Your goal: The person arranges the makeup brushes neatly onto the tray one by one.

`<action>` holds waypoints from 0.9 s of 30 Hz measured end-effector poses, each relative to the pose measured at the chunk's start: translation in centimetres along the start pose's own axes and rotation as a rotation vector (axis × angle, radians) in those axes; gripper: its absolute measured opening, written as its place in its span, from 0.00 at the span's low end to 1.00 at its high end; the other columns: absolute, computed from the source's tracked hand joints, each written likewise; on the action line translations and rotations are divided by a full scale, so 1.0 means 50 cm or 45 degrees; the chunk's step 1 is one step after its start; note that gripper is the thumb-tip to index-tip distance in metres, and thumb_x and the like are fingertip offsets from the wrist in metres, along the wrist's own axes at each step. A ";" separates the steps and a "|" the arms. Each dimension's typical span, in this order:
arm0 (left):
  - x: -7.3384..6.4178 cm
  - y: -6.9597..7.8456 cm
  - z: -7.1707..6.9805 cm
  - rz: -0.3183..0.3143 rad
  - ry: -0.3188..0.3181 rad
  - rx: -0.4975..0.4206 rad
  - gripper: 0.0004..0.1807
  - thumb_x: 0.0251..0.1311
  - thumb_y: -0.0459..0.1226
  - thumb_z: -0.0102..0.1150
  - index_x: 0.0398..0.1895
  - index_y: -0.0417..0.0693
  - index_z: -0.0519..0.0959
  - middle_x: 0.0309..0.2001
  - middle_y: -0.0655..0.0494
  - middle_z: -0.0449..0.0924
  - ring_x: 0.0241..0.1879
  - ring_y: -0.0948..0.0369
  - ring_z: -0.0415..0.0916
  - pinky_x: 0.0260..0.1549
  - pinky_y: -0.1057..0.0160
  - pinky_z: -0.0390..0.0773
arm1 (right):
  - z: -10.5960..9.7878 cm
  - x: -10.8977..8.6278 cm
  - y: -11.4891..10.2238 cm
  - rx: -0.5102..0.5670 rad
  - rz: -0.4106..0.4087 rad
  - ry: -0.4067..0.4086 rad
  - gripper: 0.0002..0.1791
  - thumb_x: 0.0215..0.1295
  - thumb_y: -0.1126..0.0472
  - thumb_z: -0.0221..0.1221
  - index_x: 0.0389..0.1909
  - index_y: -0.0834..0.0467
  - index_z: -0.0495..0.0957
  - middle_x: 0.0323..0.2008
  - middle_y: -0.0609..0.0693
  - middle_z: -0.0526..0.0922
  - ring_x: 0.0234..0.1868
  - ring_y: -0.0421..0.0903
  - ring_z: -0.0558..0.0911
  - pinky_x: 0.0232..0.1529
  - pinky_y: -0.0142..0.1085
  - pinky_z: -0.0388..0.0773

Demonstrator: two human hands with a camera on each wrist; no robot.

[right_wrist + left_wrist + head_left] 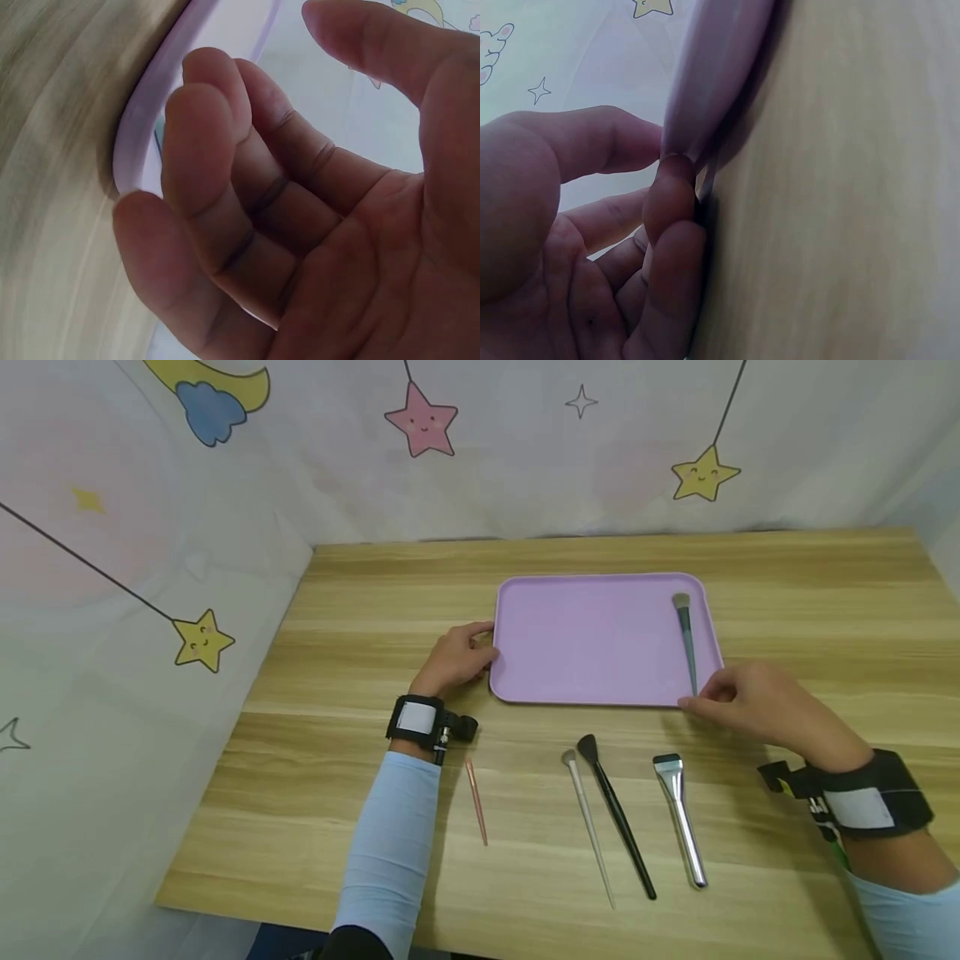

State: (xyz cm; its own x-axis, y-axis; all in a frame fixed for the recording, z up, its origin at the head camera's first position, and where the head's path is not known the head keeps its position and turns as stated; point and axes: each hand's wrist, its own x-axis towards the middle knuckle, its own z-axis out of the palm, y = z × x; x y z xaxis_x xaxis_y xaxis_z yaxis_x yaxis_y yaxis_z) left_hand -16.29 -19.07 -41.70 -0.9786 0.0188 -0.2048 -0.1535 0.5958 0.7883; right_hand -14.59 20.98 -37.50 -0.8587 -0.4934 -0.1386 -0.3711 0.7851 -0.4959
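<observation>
Right hand (772, 708): fingers loosely curled, thumb apart, empty, beside green-handled makeup brush (687, 642) on lilac tray (592, 639); left hand (452, 660) pinches tray's left rim.

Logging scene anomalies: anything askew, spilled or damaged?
Nothing stands out. The green-handled makeup brush lies roughly parallel to the right edge of the lilac rectangular tray; no spill or visible damage shows there or on the wood-grain table.
</observation>
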 end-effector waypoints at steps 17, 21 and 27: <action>0.000 0.001 0.000 -0.010 -0.020 -0.010 0.31 0.66 0.40 0.59 0.73 0.51 0.70 0.25 0.51 0.79 0.23 0.59 0.74 0.24 0.64 0.71 | 0.004 -0.020 -0.022 0.063 -0.014 -0.208 0.20 0.62 0.44 0.69 0.32 0.60 0.86 0.26 0.47 0.79 0.25 0.43 0.74 0.23 0.36 0.71; 0.000 0.001 0.005 -0.023 -0.043 0.002 0.31 0.67 0.41 0.58 0.74 0.51 0.69 0.26 0.51 0.79 0.24 0.59 0.74 0.24 0.64 0.72 | 0.008 -0.029 -0.023 0.063 -0.068 -0.250 0.19 0.61 0.45 0.70 0.31 0.58 0.85 0.25 0.45 0.80 0.25 0.42 0.74 0.24 0.35 0.73; 0.004 0.007 0.000 -0.021 -0.018 0.013 0.31 0.67 0.41 0.59 0.73 0.50 0.70 0.26 0.51 0.79 0.24 0.59 0.75 0.25 0.63 0.71 | 0.004 -0.026 -0.034 0.081 -0.146 -0.249 0.17 0.60 0.47 0.71 0.31 0.58 0.84 0.24 0.43 0.82 0.24 0.41 0.76 0.26 0.36 0.75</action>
State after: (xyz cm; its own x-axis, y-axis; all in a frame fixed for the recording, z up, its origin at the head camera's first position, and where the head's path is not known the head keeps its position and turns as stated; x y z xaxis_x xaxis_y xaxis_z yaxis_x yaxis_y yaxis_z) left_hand -16.53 -18.84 -41.46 -0.9739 0.0205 -0.2259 -0.1679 0.6043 0.7789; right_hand -12.78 20.19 -36.64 -0.7249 -0.6462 -0.2386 -0.4343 0.6976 -0.5699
